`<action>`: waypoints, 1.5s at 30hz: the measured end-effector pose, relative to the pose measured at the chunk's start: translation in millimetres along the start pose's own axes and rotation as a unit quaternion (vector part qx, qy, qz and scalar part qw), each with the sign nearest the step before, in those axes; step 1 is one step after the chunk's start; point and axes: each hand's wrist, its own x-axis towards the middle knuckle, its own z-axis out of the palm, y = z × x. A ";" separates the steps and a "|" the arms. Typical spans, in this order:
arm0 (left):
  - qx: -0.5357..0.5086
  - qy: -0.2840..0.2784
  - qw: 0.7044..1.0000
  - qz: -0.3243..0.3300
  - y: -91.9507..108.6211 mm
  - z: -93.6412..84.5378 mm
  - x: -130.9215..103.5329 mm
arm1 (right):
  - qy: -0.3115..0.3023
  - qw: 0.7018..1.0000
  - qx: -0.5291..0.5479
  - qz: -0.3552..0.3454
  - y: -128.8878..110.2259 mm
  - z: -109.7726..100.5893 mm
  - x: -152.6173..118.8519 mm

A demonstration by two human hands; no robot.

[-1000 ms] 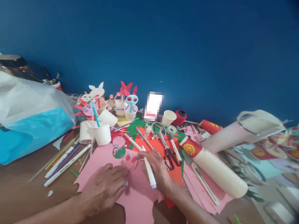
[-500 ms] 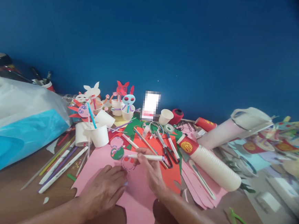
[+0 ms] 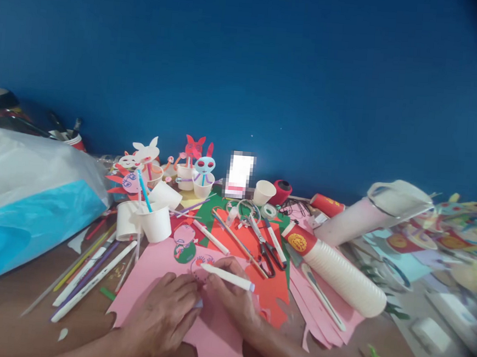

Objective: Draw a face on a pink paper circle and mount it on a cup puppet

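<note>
My right hand point(image 3: 235, 299) grips a white marker point(image 3: 230, 277), its left end over a round pink paper face point(image 3: 199, 268). The face has drawn eyes with lashes and red patches. My left hand point(image 3: 166, 307) rests with curled fingers on a cut pink sheet point(image 3: 140, 270), fingertips at the face's lower left edge. A small pale blue bit point(image 3: 199, 303) shows by its fingers; what it is stays hidden. Just behind lie a pink disc point(image 3: 184, 233) and a green disc point(image 3: 184, 253) with drawings on them.
Scissors point(image 3: 266, 252), another marker point(image 3: 211, 237) and red paper point(image 3: 237, 239) lie behind my hands. A stack of paper cups point(image 3: 338, 271) lies right; white cups point(image 3: 156, 222) and paper-animal cups point(image 3: 203, 184) stand back left. A plastic bag point(image 3: 39, 196) fills the left.
The marker has swung from nearly level to slanting, with its right end lower. My right hand has come down a little, while my left hand stays by the pink face.
</note>
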 end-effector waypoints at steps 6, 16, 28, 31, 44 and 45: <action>-0.003 0.026 1.000 -0.007 1.5 1.4 -1.0 | 0.013 0.999 -0.049 -0.011 0.0 -5.0 1.4; -0.021 0.030 0.999 -0.020 2.6 5.2 -4.3 | 0.026 0.998 -0.058 -0.003 4.7 -4.8 3.2; -0.024 0.053 0.998 -0.040 -1.7 17.4 -12.6 | 0.034 0.995 -0.093 -0.013 10.4 -10.1 7.3; -0.030 0.052 0.997 -0.044 -1.5 18.2 -13.7 | 0.038 0.993 -0.108 -0.021 12.6 -12.0 9.0; 0.006 0.043 0.999 -0.012 2.1 5.4 -5.0 | 0.041 0.997 -0.064 0.026 11.7 -9.6 8.8; 0.009 0.039 0.999 -0.010 2.4 3.7 -4.2 | 0.042 0.997 -0.066 0.025 12.7 -9.8 9.0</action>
